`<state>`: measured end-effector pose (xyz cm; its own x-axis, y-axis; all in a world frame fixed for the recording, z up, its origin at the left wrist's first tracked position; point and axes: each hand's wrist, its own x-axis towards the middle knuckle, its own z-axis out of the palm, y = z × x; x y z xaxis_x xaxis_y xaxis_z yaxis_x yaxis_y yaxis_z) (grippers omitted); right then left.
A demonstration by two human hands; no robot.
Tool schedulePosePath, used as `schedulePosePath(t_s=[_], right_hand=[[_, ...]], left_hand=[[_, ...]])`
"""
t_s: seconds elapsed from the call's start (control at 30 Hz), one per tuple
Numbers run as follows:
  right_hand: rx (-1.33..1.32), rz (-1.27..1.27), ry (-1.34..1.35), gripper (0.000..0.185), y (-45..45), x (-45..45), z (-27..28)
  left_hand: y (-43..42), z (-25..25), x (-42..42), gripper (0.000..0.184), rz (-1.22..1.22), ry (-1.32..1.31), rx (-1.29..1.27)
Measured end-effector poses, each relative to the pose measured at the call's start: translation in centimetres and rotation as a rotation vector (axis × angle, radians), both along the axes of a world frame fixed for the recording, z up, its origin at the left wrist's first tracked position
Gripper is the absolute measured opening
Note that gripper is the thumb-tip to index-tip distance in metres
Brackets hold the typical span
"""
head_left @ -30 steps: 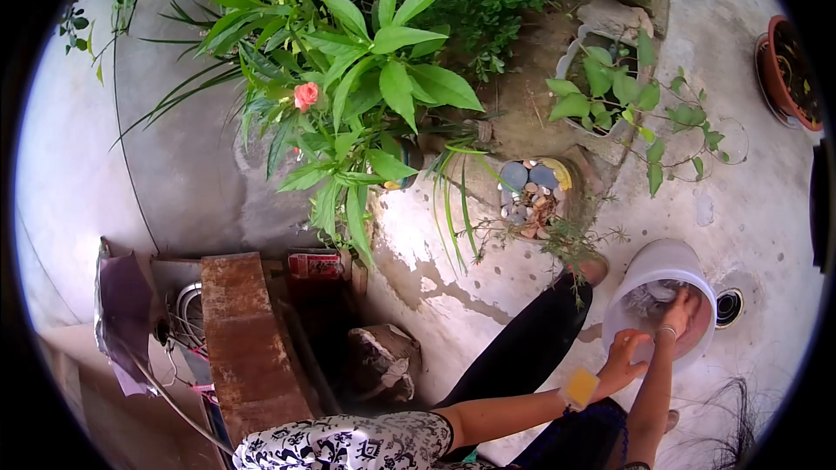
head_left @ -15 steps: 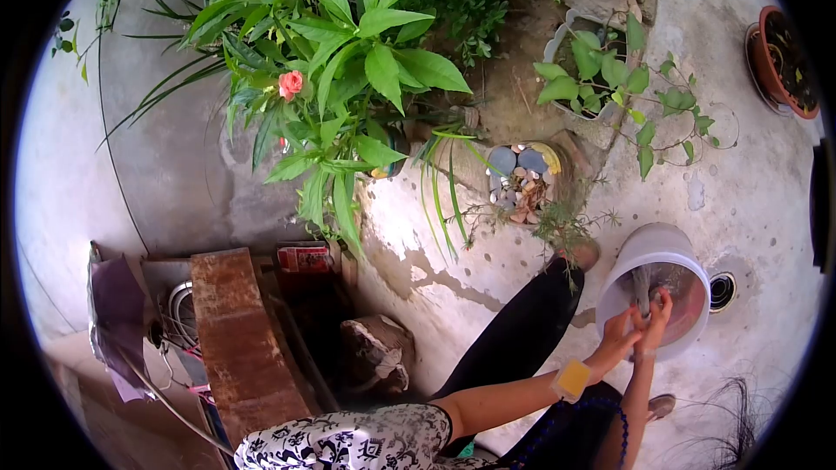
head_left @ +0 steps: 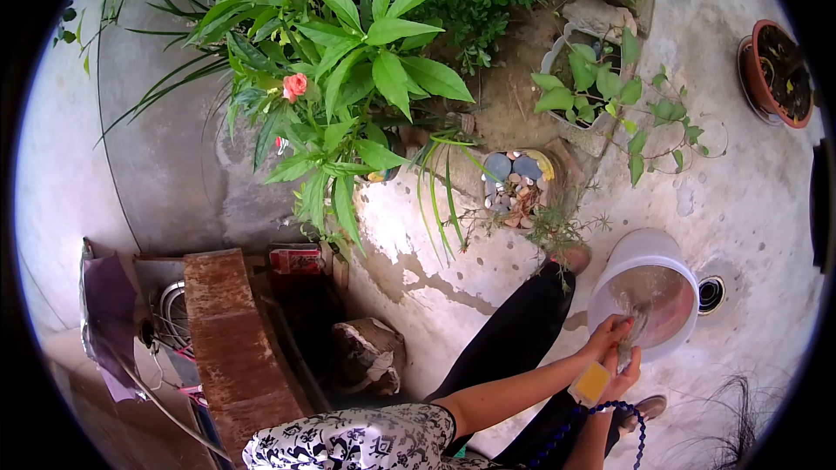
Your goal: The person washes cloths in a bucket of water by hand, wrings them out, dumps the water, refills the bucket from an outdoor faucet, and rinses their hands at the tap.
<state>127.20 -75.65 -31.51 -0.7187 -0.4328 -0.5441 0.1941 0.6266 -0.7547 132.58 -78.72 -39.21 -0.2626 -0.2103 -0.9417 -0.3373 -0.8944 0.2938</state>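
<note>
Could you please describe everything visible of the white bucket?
The white bucket is round, smooth and plastic-looking, open at the top, its inside pinkish-brown; how full cannot be told. It appears upright on the pale floor, beside a drain. At its near rim, the left hand and right hand hold a greyish bundle.

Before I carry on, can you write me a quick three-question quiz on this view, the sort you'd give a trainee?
1. Multiple choice: in the picture, where is the floor drain relative to the white bucket?
A) Left of it
B) Right of it
C) Underneath it

2. True or false: the left hand and the right hand both hold the grey cloth.

3. Fill in the blank: the yellow square is on the ____ wrist.

Key: 1 B; 2 true; 3 left.
</note>
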Motion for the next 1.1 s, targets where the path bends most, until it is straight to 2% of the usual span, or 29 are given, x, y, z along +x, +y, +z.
schedulePosePath(t_s=[0.07, 0.17, 0.23, 0.3, 0.37, 0.4, 0.43, 0.47, 0.5, 0.53, 0.63, 0.67, 0.7, 0.73, 0.77, 0.8, 0.83, 0.9, 1.03, 1.07, 1.1], right_hand=[[-0.012, 0.018, 0.025, 0.012, -0.2, -0.4, -1.4], [-0.063, 0.061, 0.117, 0.013, -1.4, -1.5, -2.3], [-0.149, 0.025, 0.185, 0.014, -1.0, -2.5, -4.4], [-0.127, 0.043, 0.125, 0.017, -0.1, -3.5, -6.3], [-0.111, -0.084, 0.094, 0.02, 0.5, -3.6, -8.0], [0.004, -0.103, 0.12, 0.021, 0.5, -4.1, -8.1], [0.007, -0.101, 0.117, 0.021, 0.8, -4.2, -8.3], [-0.002, -0.129, 0.093, 0.021, 0.9, -4.4, -8.7], [-0.011, -0.157, 0.07, 0.021, 1.1, -4.6, -9.2], [-0.009, -0.124, 0.147, 0.022, 1.6, -4.6, -9.6], [0.063, -0.179, 0.171, 0.024, 2.6, -4.9, -8.6], [0.087, -0.281, 0.019, 0.026, 4.2, -5.1, -9.5], [0.089, -0.28, 0.017, 0.026, 5.0, -5.0, -9.8], [0.071, -0.387, -0.041, 0.027, 5.6, -4.9, -10.0], [0.053, -0.494, -0.098, 0.028, 6.1, -4.8, -10.0], [0.014, -0.433, -0.217, 0.03, 6.6, -4.9, -9.6], [0.018, -0.431, -0.216, 0.03, 7.0, -4.7, -9.4], [0.046, -0.227, -0.248, 0.029, 6.9, -4.3, -8.8], [-0.145, -0.219, -0.285, 0.035, 5.9, -2.4, -7.8], [-0.026, -0.182, -0.358, 0.039, 4.5, -2.7, -5.9], [-0.102, -0.215, -0.386, 0.041, 4.9, -1.8, -6.5]], left_hand=[[-0.2, 0.4, -0.1, 0.036, 0.09, 0.054, 0.051], [-0.8, 2.6, -0.9, 0.03, 0.172, 0.189, -0.041], [-0.5, 2.5, -1.3, 0.028, -0.073, -0.004, -0.229], [-0.6, 2.7, -1.6, 0.027, -0.088, 0.013, -0.188], [-0.2, 2.6, -1.7, 0.028, -0.107, 0.01, -0.204], [-0.2, 2.7, -1.7, 0.034, -0.095, 0.023, -0.131], [0.2, 2.8, -1.6, 0.034, -0.094, 0.02, -0.128], [0.6, 2.9, -1.9, 0.042, -0.2, -0.033, -0.333], [0.8, 2.9, -2.0, 0.052, -0.306, -0.084, -0.539], [0.9, 2.9, -2.0, 0.073, -0.28, -0.052, -0.468], [-0.4, 3.8, -2.3, 0.082, -0.184, -0.101, -0.577], [-0.5, 3.6, -2.1, 0.082, -0.185, -0.105, -0.574], [-0.5, 3.3, -1.8, 0.085, -0.163, -0.125, -0.56], [-0.5, 3.0, -1.6, 0.087, -0.14, -0.145, -0.546], [-0.6, 2.9, -1.6, 0.087, -0.137, -0.146, -0.542], [-0.5, 2.9, -1.6, 0.085, -0.162, -0.185, -0.535], [-0.5, 2.9, -1.6, 0.083, -0.188, -0.223, -0.531], [-0.4, 2.7, -1.3, 0.08, -0.232, -0.228, -0.48], [0.4, 1.5, -0.7, 0.072, -0.285, -0.234, -0.473], [0.4, 1.3, -0.6, 0.071, -0.27, -0.251, -0.462], [0.1, 1.3, -0.7, 0.07, -0.269, -0.256, -0.453]])
